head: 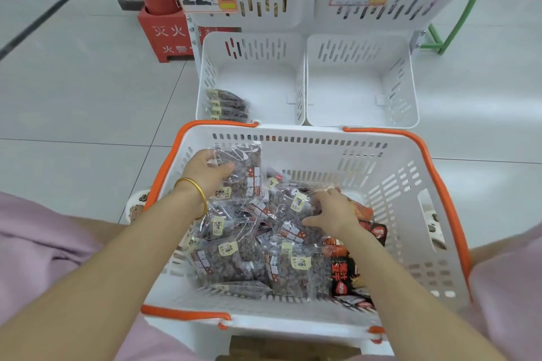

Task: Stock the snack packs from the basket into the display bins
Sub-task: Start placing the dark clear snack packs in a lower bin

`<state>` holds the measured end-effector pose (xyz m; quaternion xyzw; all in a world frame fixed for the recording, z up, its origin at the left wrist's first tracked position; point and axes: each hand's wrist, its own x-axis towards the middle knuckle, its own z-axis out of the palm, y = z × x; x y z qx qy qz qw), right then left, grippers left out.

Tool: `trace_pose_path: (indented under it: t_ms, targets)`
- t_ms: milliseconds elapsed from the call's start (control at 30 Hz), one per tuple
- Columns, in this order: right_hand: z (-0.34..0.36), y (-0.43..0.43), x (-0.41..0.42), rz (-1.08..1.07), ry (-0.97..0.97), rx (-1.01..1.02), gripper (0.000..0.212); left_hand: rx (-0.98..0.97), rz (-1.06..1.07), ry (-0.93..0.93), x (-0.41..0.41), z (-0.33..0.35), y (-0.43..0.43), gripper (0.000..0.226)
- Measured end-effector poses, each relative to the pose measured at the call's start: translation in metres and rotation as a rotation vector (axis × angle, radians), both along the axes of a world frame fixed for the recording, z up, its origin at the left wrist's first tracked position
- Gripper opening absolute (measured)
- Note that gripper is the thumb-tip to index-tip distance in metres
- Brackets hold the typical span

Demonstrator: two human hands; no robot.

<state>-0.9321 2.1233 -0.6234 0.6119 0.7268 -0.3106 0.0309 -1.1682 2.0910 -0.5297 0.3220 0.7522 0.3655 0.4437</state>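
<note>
Gripping one pack (240, 167) in my left hand (205, 173) by the basket's (293, 133) far-left wall; right hand (331, 211) curls round a second pack (296, 205) mid-basket. Advised: lift both clear of the pile (249, 258), stack them on the stocked packs (228, 105) in the bin (255, 73) just beyond the basket.

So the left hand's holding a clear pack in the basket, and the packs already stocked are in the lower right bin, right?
Not quite: the head view shows the stocked packs in the lower left bin. The left hand does hold a clear pack in the basket.
</note>
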Motion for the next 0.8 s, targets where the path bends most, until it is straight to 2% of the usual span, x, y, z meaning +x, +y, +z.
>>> trace_pose_path:
  t_ms: [67,200,300,533,667,733,800]
  targets:
    - [0.012,0.001,0.001,-0.023,0.107,-0.072,0.029,-0.009,0.056,-0.072,-0.003,-0.001,-0.001,0.065]
    - [0.062,0.014,0.014,-0.151,0.412,-0.093,0.018,0.001,0.097,-0.168,-0.001,-0.001,0.000,0.072]
    - [0.095,0.025,0.030,-0.188,0.592,-0.145,0.024,0.032,0.106,-0.195,0.003,0.001,0.003,0.072]
    - [0.105,0.016,0.009,-0.367,0.908,-0.268,0.007,0.078,0.104,-0.445,0.022,0.008,0.005,0.059]
    - [0.101,0.015,0.000,-0.423,0.927,-0.242,0.014,0.112,0.078,-0.504,0.025,0.018,0.004,0.037]
    - [0.102,0.016,0.002,-0.418,0.914,-0.236,0.016,0.115,0.087,-0.444,0.024,0.020,0.005,0.025]
    - [0.108,0.019,0.008,-0.351,0.832,-0.202,0.015,0.110,0.012,-0.143,0.018,0.018,0.009,0.022]
